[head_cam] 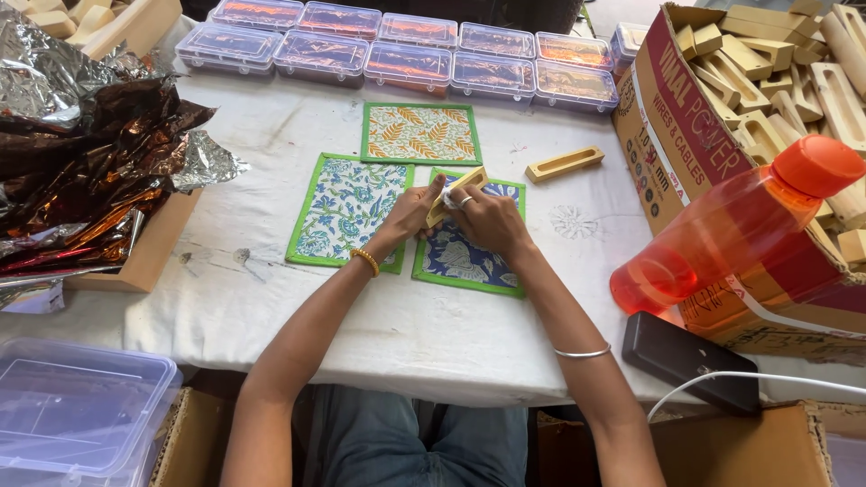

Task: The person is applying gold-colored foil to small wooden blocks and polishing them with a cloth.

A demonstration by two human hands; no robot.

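Your left hand (410, 215) and right hand (483, 221) are meeting over the middle of the table, both closing their fingers on one small wooden block (456, 194). You are holding it just above the blue printed mat (469, 257), with something small and white pinched at its lower left end. The block's long axis is running diagonally, its lower end pointing toward your left hand and its upper end pointing up and to the right, away from you.

Just beside the blue mat, to the left, a second mat with blue flowers on white (347, 209) is lying flat, and a mat with yellow leaves (420, 133) is sitting beyond both. Another wooden block (565, 163) is resting apart on the white tablecloth (271, 298), to the right.

Further out, a row of clear plastic boxes (406, 54) is lining the far edge. Crumpled foil sheets (81, 153) are piling up on your left. On your right, a cardboard box (686, 135) is holding many more wooden pieces, with an orange bottle (731, 225) leaning in front of it and a black case (690, 361) lying near the table's edge.
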